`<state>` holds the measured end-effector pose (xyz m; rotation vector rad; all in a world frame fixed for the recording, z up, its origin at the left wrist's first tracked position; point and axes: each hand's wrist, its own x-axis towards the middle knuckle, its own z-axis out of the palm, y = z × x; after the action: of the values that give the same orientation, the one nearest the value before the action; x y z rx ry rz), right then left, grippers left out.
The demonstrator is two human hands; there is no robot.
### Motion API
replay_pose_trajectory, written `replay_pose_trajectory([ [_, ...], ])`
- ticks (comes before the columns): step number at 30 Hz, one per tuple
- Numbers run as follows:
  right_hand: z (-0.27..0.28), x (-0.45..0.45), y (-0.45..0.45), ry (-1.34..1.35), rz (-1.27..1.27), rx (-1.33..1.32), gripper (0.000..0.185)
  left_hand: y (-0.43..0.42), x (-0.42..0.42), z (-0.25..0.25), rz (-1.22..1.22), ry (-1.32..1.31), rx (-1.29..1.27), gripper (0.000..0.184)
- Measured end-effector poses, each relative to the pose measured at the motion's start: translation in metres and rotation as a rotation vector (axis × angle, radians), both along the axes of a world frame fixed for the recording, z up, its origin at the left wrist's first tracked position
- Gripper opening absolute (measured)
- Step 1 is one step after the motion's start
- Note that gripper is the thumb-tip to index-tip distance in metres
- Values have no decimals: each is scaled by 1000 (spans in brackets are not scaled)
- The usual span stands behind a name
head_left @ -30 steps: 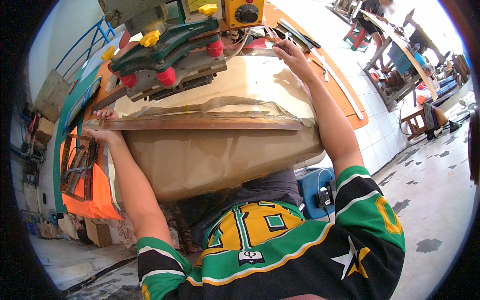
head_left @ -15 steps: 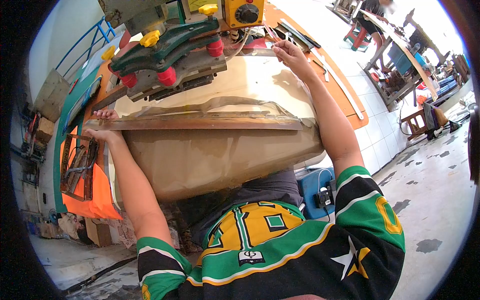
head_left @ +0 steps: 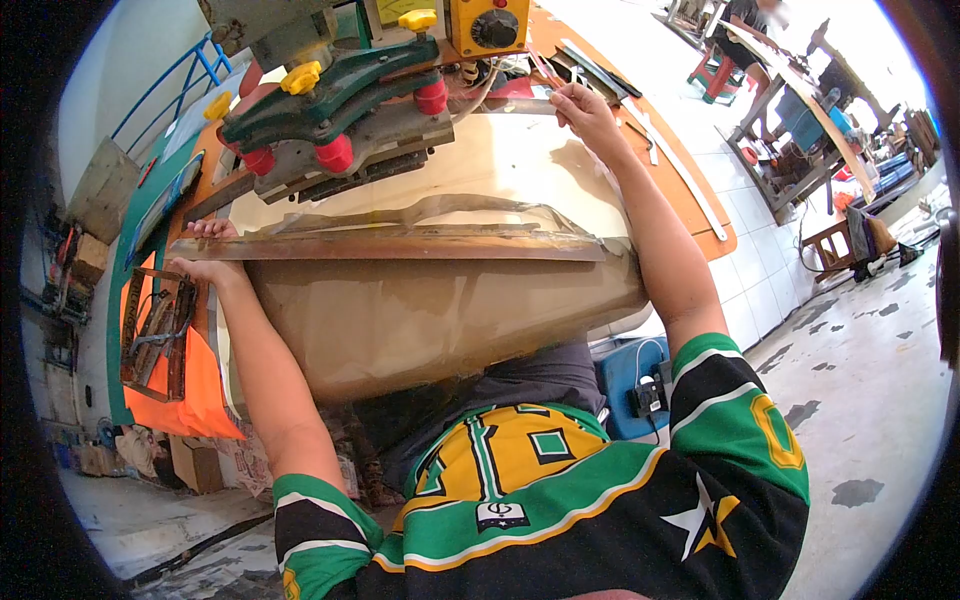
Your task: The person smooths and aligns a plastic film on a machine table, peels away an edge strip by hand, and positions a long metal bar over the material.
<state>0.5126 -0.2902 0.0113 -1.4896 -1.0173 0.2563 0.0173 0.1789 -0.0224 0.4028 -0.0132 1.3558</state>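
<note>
My left hand is wrapped around the left end of a long brownish bar, fingers above and thumb below. The bar lies across a translucent tan sheet that drapes toward my lap. Over at the far right edge of the pale work surface, my right hand is closed in a pinch; what its fingertips hold, if anything, is too small to make out. Above the bar stands a press head with dark green arms, yellow knobs and red feet.
A yellow control box with a dial sits behind the press. On the left are a rusty metal frame and an orange sheet. A white strip lies on the orange tabletop at right. Another person is at a far bench.
My right hand has shifted slightly to the right and toward me, still pinched. My left hand and the bar stay in place.
</note>
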Motion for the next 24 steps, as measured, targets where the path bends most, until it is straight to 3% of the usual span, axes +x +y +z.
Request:
replay_pose_trajectory([
  [4,-4,9,0,-68,-105,-50,27,5,-2,-3,-24,-8,22,91],
  [6,-10,17,0,-116,-287,-102,27,8,-3,-6,-41,-13,40,91],
  [16,-8,22,-9,-221,-611,-59,39,-16,5,15,-74,-148,186,109],
  [24,-6,18,-11,-330,-617,-83,35,-9,5,10,-60,-128,176,110],
])
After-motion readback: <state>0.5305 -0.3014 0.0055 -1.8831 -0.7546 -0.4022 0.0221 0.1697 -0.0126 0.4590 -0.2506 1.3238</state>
